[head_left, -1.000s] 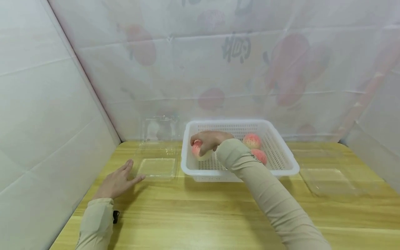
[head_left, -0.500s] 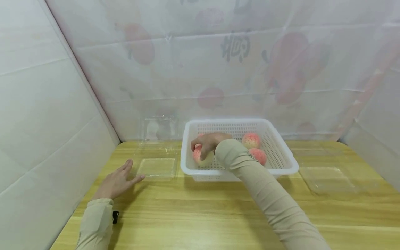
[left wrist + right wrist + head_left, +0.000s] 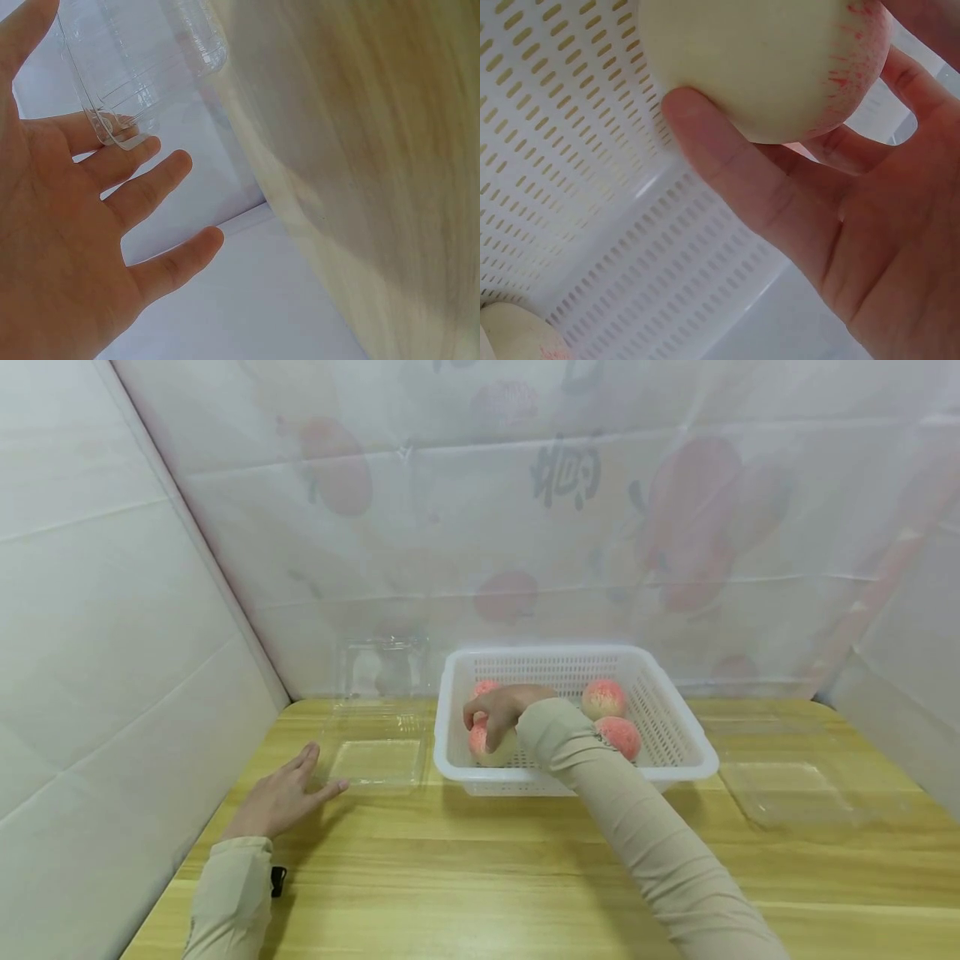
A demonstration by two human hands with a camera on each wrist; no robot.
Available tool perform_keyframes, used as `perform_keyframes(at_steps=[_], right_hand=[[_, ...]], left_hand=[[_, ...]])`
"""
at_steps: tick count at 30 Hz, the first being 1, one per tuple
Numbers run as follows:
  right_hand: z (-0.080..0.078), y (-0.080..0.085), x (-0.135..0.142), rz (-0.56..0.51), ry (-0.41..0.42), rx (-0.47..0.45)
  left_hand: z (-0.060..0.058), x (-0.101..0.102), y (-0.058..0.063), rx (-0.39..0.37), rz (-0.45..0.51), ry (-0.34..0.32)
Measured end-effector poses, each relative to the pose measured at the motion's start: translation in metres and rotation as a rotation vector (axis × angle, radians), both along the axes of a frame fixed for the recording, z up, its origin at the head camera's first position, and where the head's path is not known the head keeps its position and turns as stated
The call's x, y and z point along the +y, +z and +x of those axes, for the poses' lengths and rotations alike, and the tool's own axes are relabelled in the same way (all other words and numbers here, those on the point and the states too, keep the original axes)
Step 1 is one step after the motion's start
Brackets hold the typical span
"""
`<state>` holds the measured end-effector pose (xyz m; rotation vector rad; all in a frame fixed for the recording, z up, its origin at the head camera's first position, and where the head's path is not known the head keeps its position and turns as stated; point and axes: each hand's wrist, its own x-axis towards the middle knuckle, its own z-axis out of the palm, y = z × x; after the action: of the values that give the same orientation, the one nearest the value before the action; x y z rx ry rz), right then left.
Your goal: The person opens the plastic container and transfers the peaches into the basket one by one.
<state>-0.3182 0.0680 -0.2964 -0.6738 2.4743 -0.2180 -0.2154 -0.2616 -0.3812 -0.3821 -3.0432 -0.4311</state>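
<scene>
My right hand is inside the white plastic basket, holding a pink and cream peach near the front left corner. In the right wrist view, thumb and fingers curl round this peach, its cream side showing. Just behind the hand, a second peach is partly covered. Two more peaches, one farther back and one nearer, lie in the right half of the basket. My left hand has its fingers spread beside a lidded clear plastic box; in the left wrist view its fingers overlap the box's edge.
Another clear plastic container lies on the wooden table right of the basket. A printed white sheet hangs directly behind the table, and a plain white wall closes off the left side.
My right hand has moved the held peach a little toward me and to the right within the basket. The peach behind it has come into view. My left hand has stayed still.
</scene>
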Motion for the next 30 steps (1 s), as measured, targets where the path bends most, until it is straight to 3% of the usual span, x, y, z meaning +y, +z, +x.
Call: perform_keyframes(at_steps=[7, 12, 19, 30], right_hand=[[-0.0017, -0.0043, 0.0004, -0.158, -0.050, -0.078], [0.0002, -0.0031, 0.0001, -0.104, -0.071, -0.059], [0.0037, 0.0007, -0.0037, 0.010, -0.022, 0.069], [0.0065, 0.0011, -0.0071, -0.004, -0.067, 0.073]], left_hand=[[0.0003, 0.0003, -0.0007, -0.005, 0.003, -0.001], [0.0003, 0.0015, -0.0006, -0.018, 0.003, 0.001], [-0.0009, 0.0016, -0.0002, -0.007, 0.004, -0.001], [-0.0008, -0.0006, -0.0013, 0.002, -0.001, -0.004]])
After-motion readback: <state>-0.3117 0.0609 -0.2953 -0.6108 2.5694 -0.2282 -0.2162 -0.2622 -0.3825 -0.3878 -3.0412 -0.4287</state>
